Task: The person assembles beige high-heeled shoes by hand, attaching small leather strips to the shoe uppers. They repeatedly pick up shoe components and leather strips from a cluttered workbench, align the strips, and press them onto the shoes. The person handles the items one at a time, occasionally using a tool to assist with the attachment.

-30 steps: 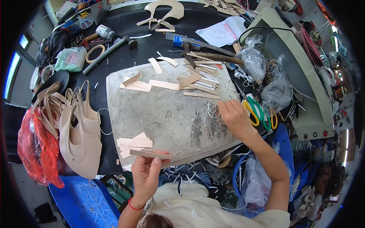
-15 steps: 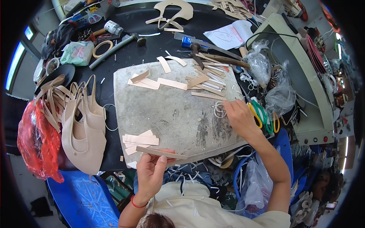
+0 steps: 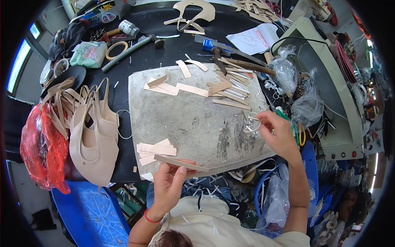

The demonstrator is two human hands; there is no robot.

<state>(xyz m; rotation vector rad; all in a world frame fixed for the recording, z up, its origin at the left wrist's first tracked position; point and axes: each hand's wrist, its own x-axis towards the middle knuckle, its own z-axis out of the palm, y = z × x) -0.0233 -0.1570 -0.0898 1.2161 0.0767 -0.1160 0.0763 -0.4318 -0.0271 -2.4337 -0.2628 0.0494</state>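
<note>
Grey slab (image 3: 185,119): over its near edge the left hand (image 3: 169,185) pinches 1 strip (image 3: 185,163), long axis running left-right; beyond its right end, by the slab's right edge, the right hand (image 3: 280,133) pinches white cord (image 3: 251,131).

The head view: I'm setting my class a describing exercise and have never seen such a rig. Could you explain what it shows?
There is no machine here: two bare hands do the work. A head-worn, wide fisheye camera looks down at them, so straight edges bend. Left in the picture is the wearer's left.

On a black table top lies a rough grey slab. It carries a fanned pile of flat, pale pinkish-beige strips near the left hand, and more pale strips toward its far edge. Left of it lie beige, leather-like strapped pieces.

The left hand holds one long, thin beige strip. The right hand pinches a thin white looped cord.
</note>
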